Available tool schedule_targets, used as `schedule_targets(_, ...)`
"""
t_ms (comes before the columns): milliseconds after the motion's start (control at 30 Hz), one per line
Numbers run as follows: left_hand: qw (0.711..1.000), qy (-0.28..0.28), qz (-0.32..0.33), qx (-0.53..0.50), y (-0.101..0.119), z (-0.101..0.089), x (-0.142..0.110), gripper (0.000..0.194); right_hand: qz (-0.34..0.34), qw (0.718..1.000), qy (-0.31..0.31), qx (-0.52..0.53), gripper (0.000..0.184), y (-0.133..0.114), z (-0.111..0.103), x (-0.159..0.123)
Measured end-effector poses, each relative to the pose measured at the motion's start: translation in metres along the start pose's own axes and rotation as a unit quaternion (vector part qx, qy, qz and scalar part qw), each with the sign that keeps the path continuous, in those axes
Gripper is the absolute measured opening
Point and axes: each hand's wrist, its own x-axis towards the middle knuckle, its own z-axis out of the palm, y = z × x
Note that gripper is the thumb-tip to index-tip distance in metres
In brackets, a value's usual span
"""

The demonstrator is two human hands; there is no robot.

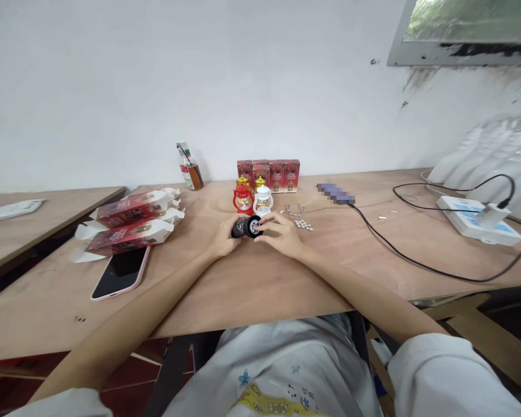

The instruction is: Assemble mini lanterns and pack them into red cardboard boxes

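Now the left hand (226, 238) curls its fingers around a black lantern (239, 228) above the counter (260, 284). The right hand (283, 234), fingers half closed, seemingly works at its base, grip unclear; next move needs steadiness.

The tabletop (243, 289) is showing smooth, matt wood with a faint grain. The black lantern (238, 228) is looking like plastic, and the red lantern (237, 200) and white lantern (263, 191) are showing glossy plastic too. The gold lanterns (260, 182) are gleaming with a metallic finish. Printed card is forming the open cartons (128, 236). The phone (120, 272) is presenting a smooth, glassy screen; the shirt (286, 362) is creasing as soft, matt cloth.
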Motion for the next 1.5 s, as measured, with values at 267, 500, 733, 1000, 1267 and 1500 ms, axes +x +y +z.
schedule_targets(267, 0.999, -0.034, 0.016, -0.008, 0.011, 0.000, 0.001, 0.053, 0.074, 0.997, -0.006, 0.015, 0.008, -0.002, 0.000, 0.001)
schedule_targets(500, 0.999, -0.040, 0.015, -0.001, 0.011, 0.000, 0.000, 0.051, 0.111, 0.992, -0.031, 0.044, 0.007, -0.005, 0.000, 0.001)
schedule_targets(733, 0.999, -0.049, 0.019, 0.001, 0.011, 0.002, 0.000, 0.051, 0.118, 0.988, -0.070, 0.070, 0.008, -0.003, -0.001, -0.001)
schedule_targets(1000, 0.998, -0.066, 0.012, -0.010, 0.011, 0.001, 0.001, 0.052, 0.112, 0.988, -0.090, 0.060, 0.009, -0.001, -0.001, -0.003)
schedule_targets(1267, 0.997, -0.081, -0.012, -0.005, 0.013, 0.001, 0.002, 0.049, 0.104, 0.988, -0.101, 0.050, 0.013, -0.001, -0.002, -0.004)
schedule_targets(1500, 0.996, -0.055, -0.049, -0.042, 0.010, 0.001, 0.002, 0.050, 0.118, 0.991, -0.056, 0.032, 0.009, -0.005, -0.001, -0.002)
